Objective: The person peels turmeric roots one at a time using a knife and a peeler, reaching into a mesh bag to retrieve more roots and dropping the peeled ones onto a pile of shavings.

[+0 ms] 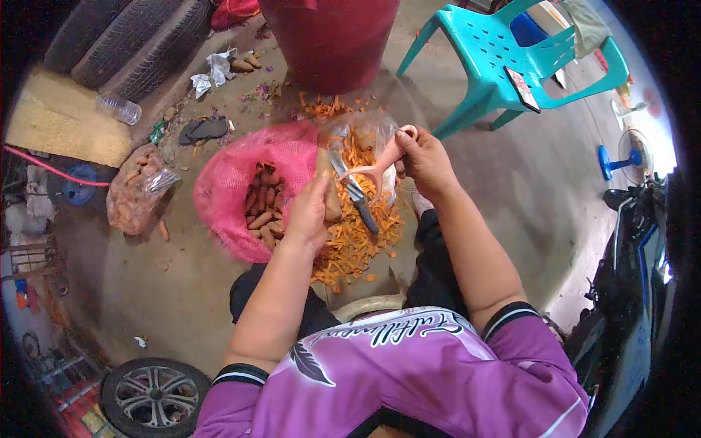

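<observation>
My left hand is closed around a brown sweet potato, held upright over the pile. In my right hand is a pink peeler, gripped by its handle, with its head pointing left close to the sweet potato. A knife with a dark handle shows just below the peeler head. Under both hands spreads a heap of orange cut strips, partly on a clear plastic bag. Left of it, a pink mesh sack stands open with several unpeeled sweet potatoes inside.
A large red tub stands ahead, and a turquoise plastic chair bearing a phone is at right. Leftward lie a filled clear bag, a dark sandal and stacked tyres. A motorbike borders the right.
</observation>
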The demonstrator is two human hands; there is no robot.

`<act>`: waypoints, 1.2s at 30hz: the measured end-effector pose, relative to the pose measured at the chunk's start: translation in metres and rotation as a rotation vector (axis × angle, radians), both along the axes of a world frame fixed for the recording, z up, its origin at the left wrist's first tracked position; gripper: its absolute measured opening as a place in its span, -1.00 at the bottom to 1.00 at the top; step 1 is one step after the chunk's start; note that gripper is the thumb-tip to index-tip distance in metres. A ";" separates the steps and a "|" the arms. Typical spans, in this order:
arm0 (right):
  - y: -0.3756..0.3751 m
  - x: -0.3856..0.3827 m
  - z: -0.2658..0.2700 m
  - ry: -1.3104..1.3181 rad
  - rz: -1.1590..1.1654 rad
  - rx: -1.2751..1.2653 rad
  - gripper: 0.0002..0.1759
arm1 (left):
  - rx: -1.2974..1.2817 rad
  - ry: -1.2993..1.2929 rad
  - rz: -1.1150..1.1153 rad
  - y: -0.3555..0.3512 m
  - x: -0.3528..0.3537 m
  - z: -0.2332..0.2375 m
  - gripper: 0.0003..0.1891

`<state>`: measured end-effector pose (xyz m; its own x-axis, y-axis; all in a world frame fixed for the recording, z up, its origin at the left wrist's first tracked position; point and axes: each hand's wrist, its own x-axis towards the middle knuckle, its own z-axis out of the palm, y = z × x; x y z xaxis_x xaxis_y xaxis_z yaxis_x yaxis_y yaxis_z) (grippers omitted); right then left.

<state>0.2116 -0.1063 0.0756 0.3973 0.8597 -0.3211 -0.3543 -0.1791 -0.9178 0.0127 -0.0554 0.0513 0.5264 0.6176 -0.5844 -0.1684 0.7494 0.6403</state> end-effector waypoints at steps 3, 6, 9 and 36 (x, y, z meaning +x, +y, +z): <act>-0.008 -0.014 -0.005 0.140 -0.038 -0.007 -0.76 | 0.046 -0.053 -0.087 -0.008 0.003 0.002 -0.74; -0.003 -0.027 -0.009 0.225 0.033 -0.062 -0.76 | 0.031 -0.132 -0.093 -0.011 0.010 -0.008 -0.70; 0.014 -0.026 -0.019 0.284 0.043 -0.037 -0.76 | -0.089 -0.170 -0.078 -0.005 0.014 -0.012 -0.64; 0.077 0.036 -0.098 -0.386 -0.432 -0.191 -0.83 | -0.293 -0.237 -0.305 -0.001 0.037 -0.021 -0.56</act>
<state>0.2476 -0.0298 -0.0223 0.8159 0.5359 -0.2171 -0.0796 -0.2677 -0.9602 0.0493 -0.0567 0.0303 0.7977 0.2417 -0.5524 -0.0285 0.9302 0.3658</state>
